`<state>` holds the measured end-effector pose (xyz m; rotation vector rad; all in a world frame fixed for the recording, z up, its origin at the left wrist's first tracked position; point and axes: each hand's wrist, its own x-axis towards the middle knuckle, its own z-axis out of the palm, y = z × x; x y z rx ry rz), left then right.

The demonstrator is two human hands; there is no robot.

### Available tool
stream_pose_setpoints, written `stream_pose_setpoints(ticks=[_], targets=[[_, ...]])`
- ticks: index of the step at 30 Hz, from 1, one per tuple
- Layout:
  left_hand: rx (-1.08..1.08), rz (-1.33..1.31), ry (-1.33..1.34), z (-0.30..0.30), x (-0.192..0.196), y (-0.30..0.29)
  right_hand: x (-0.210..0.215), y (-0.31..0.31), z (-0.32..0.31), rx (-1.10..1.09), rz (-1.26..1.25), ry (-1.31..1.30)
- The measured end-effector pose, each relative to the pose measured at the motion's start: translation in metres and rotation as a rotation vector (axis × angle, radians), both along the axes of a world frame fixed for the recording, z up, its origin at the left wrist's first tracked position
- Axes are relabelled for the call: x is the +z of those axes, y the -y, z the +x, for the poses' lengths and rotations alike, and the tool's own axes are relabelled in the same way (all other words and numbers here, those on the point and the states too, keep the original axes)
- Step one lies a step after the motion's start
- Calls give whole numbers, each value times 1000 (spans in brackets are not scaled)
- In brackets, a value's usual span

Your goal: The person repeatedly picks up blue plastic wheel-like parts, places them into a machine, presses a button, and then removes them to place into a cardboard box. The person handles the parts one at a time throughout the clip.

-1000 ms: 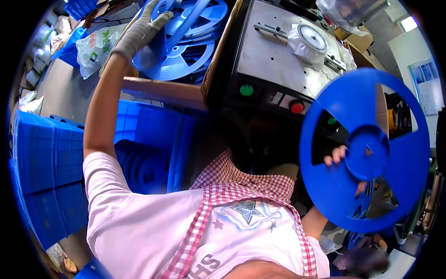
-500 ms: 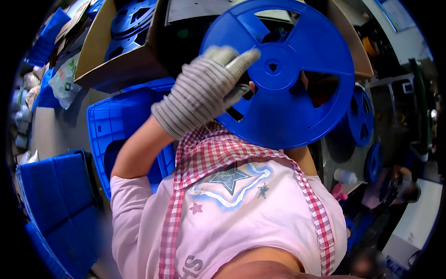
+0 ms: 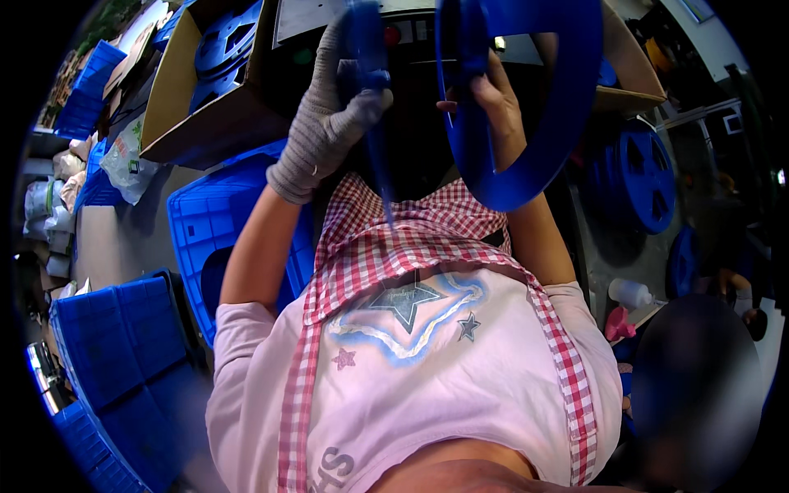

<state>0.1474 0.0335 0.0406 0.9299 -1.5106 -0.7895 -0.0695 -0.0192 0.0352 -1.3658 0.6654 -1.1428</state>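
My left hand (image 3: 319,135), in a grey striped knitted glove, grips a blue plastic reel flange (image 3: 367,41) that is turned nearly edge-on and blurred. Bare-skinned, my right hand (image 3: 499,103) has its thumb and fingers closed on a second blue reel flange (image 3: 567,99) by its middle part. That flange is tilted, and its large cut-out shows part of the hand. A gap separates the two flanges in front of my chest. Both run past the upper edge of the picture, so their tops are hidden.
A cardboard box (image 3: 185,123) with blue reels stands at upper left, another box (image 3: 637,90) at upper right. Below the left box is a blue crate (image 3: 193,222). Stacked reels (image 3: 645,177) stand at right, near a white bottle (image 3: 629,292). Other people are at lower right.
The blue disc that faced me has turned and risen. A separate flange is now in my gloved left hand, which was beside the disc before. My right hand, mostly hidden behind the disc, now shows.
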Motion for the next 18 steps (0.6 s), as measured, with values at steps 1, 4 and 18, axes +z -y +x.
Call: stream_pose_setpoints(ticks=[1,4,18], targets=[[-64,69,-240,-3,-12,0,3,-6,9,50,-42,42],[-103,64,-495,-19,-27,0,-3,-3,23,-14,-222,-142],[293,3,-377,-53,-9,-21,-5,1,36,-27,-204,-162]])
